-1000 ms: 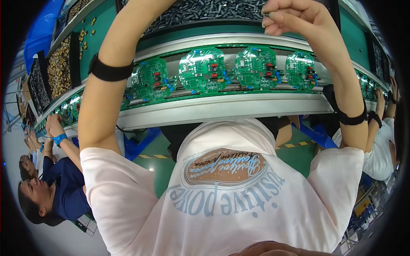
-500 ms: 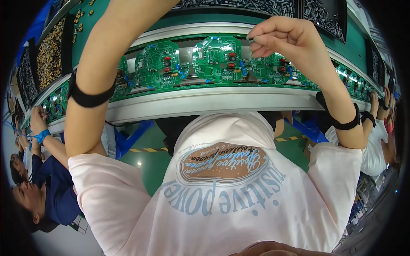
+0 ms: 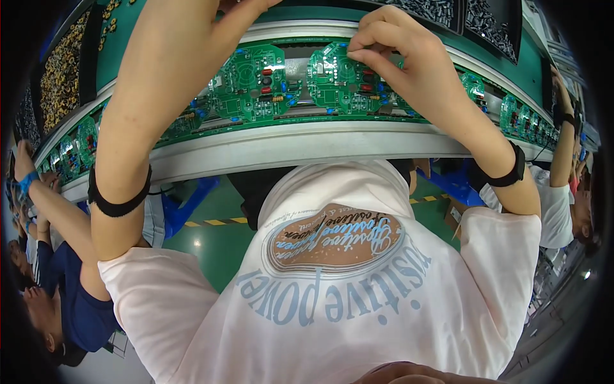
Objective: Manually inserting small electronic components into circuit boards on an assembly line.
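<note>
My right hand (image 3: 406, 54) is over the upper edge of a green circuit board (image 3: 329, 83). Its thumb and forefinger are pinched together near a small blue part on that board; whatever lies between the fingertips is too small to make out. At the picture's upper edge, my left hand (image 3: 238, 22) is partly cut off and its fingertips are hidden. Below it, another green circuit board (image 3: 246, 86) carries red, blue and black components. Both boards sit in a row along a pale metal rail (image 3: 307, 137).
Black bins of dark small parts (image 3: 489, 25) stand beyond the rail. At far left is a bin of yellowish parts (image 3: 64, 73). A co-worker's hand with a blue wrist strap (image 3: 29, 181) is at the left; another co-worker's arm (image 3: 563, 141) reaches in at the right.
My left hand has come partly into view at the upper edge. The right hand has shifted left to the upper edge of a board, still pinched. The boards appear farther right.
</note>
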`<state>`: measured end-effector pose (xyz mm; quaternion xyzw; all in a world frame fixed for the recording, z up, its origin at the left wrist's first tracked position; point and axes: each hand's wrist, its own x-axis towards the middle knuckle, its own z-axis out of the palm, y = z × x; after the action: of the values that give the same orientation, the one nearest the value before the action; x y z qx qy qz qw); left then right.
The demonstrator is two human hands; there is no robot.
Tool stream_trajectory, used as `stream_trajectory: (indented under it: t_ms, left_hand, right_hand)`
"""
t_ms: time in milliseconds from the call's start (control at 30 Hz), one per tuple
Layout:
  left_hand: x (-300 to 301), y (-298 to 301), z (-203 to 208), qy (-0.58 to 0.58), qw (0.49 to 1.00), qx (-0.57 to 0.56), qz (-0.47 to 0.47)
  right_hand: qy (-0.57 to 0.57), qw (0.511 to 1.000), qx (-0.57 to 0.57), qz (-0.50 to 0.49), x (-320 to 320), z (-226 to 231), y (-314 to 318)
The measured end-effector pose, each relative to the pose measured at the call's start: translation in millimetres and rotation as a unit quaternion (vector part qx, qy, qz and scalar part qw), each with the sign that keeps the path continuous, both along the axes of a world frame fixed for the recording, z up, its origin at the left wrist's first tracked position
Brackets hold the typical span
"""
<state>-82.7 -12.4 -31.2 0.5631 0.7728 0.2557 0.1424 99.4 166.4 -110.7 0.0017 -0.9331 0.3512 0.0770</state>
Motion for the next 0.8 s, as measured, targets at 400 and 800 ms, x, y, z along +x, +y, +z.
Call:
stream_trajectory:
  t_ms: [400,800]
  left_hand:
    - [-6.3,-20.6,-21.0,-0.258,0.961,-0.027,0.102]
    - [-12.4,-28.6,-31.2,-0.424,0.897,-0.024,0.122]
  right_hand:
    - [-0.028,0.996,-0.055,-0.064,-4.6,15.7,-10.8]
    - [-0.016,0.996,0.082,0.031,-6.0,12.8,-2.1]
